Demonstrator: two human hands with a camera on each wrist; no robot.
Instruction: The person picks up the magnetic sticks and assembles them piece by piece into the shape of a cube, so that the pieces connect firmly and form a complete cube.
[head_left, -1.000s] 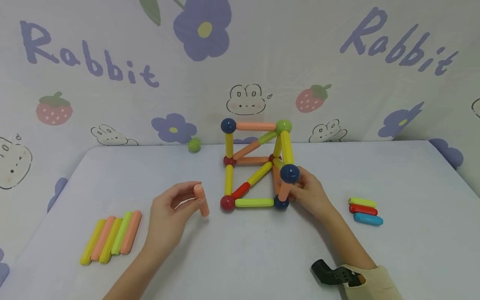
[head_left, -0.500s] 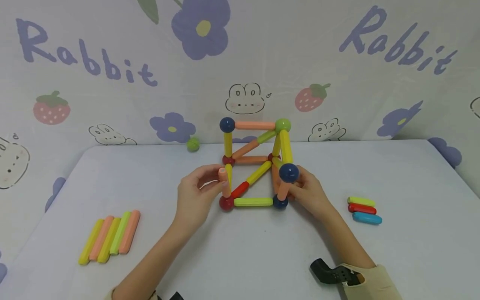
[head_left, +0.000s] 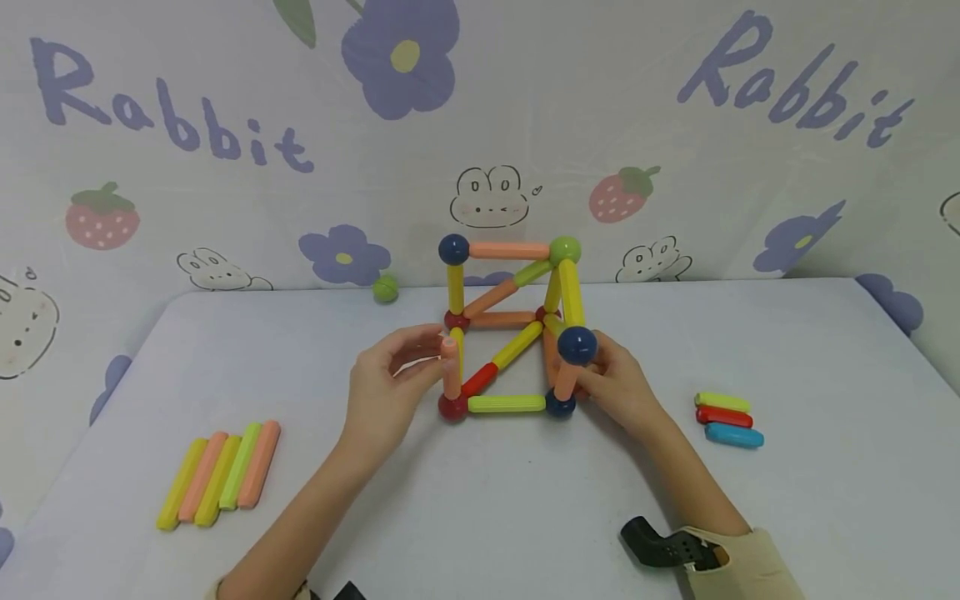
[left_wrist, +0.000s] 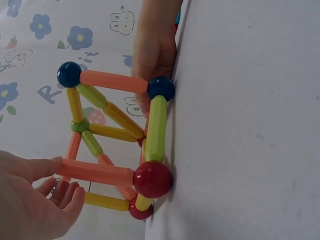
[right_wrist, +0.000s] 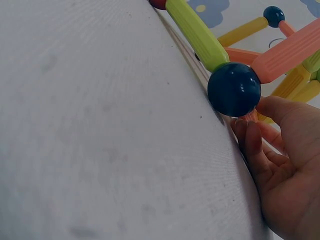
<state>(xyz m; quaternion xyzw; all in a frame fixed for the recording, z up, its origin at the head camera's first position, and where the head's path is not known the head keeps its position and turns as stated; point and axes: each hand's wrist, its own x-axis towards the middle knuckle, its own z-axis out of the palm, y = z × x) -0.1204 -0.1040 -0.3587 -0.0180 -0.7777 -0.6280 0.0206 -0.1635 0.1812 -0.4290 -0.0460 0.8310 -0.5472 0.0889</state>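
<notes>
A frame of magnetic sticks and balls stands mid-table, its front lime stick (head_left: 507, 404) joining a red ball (head_left: 453, 407) to a navy ball (head_left: 560, 404). On the red ball an orange magnetic stick (head_left: 451, 375) rises upright, its top end bare. My left hand (head_left: 386, 392) has thumb and fingertips around its upper part; in the left wrist view one fingertip touches the stick near its free end. My right hand (head_left: 622, 379) pinches a lower orange stick (right_wrist: 250, 116) just behind the front navy ball, mostly hidden by fingers and ball. Another navy ball (head_left: 577, 345) tops the front right upright.
Several long yellow, orange and lime sticks (head_left: 217, 475) lie side by side at the left. Three short sticks, lime, red and blue (head_left: 734, 435), lie at the right. A green ball (head_left: 386, 288) sits by the table's back edge, before a printed cloth (head_left: 247, 208).
My left hand has carried the orange stick rightward and set it upright on the front left red ball, then eased slightly left. The right hand has stayed at the frame.
</notes>
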